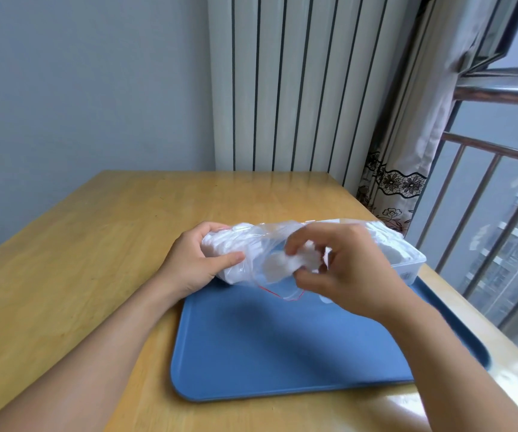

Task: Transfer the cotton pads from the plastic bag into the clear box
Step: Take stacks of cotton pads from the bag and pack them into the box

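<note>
A clear plastic bag [251, 244] with a red zip line holds white cotton pads and hangs above the far end of the blue tray [282, 344]. My left hand [195, 260] grips the bag's closed end from the left. My right hand [345, 269] is at the bag's mouth and pinches a clump of cotton pads [301, 260] between thumb and fingers. Behind my right hand stands the clear box [407, 260] on the tray's far right corner, with white pads inside it. My right hand hides part of the box.
The tray lies on a wooden table [80, 260]. A white radiator [298, 88] stands behind the table. To the right are a patterned curtain [407, 151] and a window with a metal railing [485, 198].
</note>
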### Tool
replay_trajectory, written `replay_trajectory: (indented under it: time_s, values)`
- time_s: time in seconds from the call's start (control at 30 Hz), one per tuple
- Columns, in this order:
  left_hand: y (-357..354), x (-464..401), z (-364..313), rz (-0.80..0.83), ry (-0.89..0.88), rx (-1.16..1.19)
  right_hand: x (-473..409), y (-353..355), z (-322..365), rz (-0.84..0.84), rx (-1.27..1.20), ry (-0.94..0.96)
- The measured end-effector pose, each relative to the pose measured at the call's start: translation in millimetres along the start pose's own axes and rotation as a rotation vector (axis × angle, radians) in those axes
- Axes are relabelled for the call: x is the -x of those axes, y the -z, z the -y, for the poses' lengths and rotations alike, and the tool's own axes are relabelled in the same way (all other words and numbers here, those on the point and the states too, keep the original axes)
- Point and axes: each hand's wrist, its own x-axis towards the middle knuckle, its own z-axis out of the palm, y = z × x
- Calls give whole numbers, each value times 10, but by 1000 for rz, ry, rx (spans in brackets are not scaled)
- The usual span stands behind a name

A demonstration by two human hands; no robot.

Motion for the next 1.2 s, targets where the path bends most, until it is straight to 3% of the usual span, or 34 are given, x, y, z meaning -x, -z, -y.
replay_trajectory:
  time_s: [0.17, 0.27, 0.33, 0.47, 0.67, 0.87, 1.03, 1.2]
  values:
    - [-14, 90, -121, -43, -130, -277, -54, 154, 40, -237, -865, -176]
    - [-62, 243, -436, -192, -491, -197, -82, 38, 37, -206, -963, -310]
    - [-196, 386, -639, -204, -584, -55, -91, -52, 74, -145, -1021, -338]
    - [-522, 639, -799, -22, -403, 241, -51, -168, 189, 34, -1030, -237]
    - [-605, 718, -799, 85, -476, 206, 5, -175, 257, 116, -871, -303]
    - [-598, 709, -826, 30, -435, 220, -37, -68, 209, 69, -812, -201]
    - [-622, 701, -772, 85, -383, 263, -25, -82, 164, 141, -802, -194]
    - [-624, 680, -789, 28, -303, 299, -25, -99, 138, 142, -797, -187]
